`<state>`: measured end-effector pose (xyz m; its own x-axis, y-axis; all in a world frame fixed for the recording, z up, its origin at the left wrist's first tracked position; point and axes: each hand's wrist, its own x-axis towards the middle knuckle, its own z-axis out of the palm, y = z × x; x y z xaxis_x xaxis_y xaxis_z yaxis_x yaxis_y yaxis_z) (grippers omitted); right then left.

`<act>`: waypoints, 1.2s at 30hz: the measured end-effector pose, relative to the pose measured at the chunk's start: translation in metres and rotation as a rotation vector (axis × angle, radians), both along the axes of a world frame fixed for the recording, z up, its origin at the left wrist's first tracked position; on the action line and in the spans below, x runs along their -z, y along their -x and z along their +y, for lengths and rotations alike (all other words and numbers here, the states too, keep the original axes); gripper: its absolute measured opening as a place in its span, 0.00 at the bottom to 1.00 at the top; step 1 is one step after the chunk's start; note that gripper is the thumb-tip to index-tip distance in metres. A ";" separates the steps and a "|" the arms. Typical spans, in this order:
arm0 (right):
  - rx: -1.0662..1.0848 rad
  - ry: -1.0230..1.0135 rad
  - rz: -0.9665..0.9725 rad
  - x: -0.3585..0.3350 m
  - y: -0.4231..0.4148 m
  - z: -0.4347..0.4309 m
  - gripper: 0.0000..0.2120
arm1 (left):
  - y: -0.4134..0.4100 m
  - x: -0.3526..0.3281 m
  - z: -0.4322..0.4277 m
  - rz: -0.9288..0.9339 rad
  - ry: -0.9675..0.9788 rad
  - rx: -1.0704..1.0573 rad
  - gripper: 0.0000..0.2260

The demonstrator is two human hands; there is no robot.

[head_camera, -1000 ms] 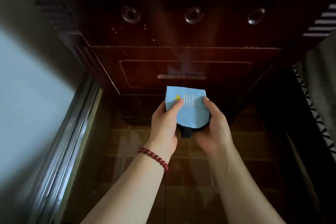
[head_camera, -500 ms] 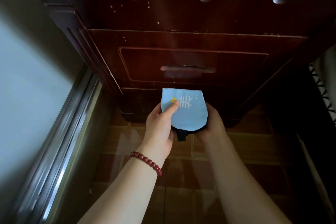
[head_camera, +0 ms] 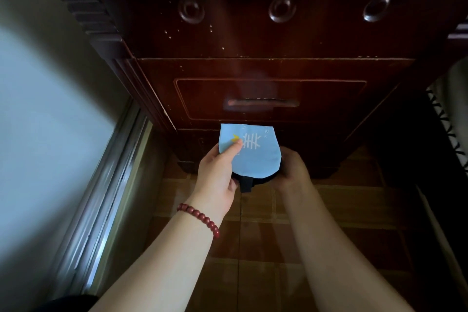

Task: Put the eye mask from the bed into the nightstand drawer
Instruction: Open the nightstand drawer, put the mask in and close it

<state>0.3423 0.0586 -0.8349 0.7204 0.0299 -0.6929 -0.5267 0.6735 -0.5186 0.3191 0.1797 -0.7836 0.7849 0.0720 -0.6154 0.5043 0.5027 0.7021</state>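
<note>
A folded light-blue eye mask [head_camera: 255, 157] with a white fishbone print, a yellow mark and a black strap hanging below is held in front of the dark wooden nightstand [head_camera: 253, 40]. My left hand [head_camera: 217, 175] pinches its left edge with the thumb on the print. My right hand [head_camera: 291, 171] grips its right side from behind, fingers mostly hidden. The nightstand drawer [head_camera: 329, 99] is closed, and its horizontal handle [head_camera: 260, 103] sits just above the mask.
A pale wall and a metal sliding-door track [head_camera: 109, 197] run along the left. Brown floor tiles [head_camera: 266, 248] lie below my arms. Patterned bedding [head_camera: 453, 129] shows at the right edge. Three round knobs [head_camera: 282, 9] line the nightstand's top.
Both hands with the mask stay low in front of the nightstand while the view has drawn closer to it. The right thumb, on top of the mask earlier, has slipped behind it.
</note>
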 end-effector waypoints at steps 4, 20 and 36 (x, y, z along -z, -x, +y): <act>0.060 -0.048 0.046 0.004 0.008 0.002 0.20 | 0.003 -0.006 0.001 -0.005 -0.014 0.002 0.03; 0.061 0.392 0.065 -0.024 0.043 -0.004 0.09 | 0.016 -0.026 0.005 0.088 -0.021 -0.063 0.05; -0.558 1.698 -0.521 -0.027 0.036 -0.027 0.18 | 0.008 -0.016 0.003 0.132 -0.036 -0.076 0.07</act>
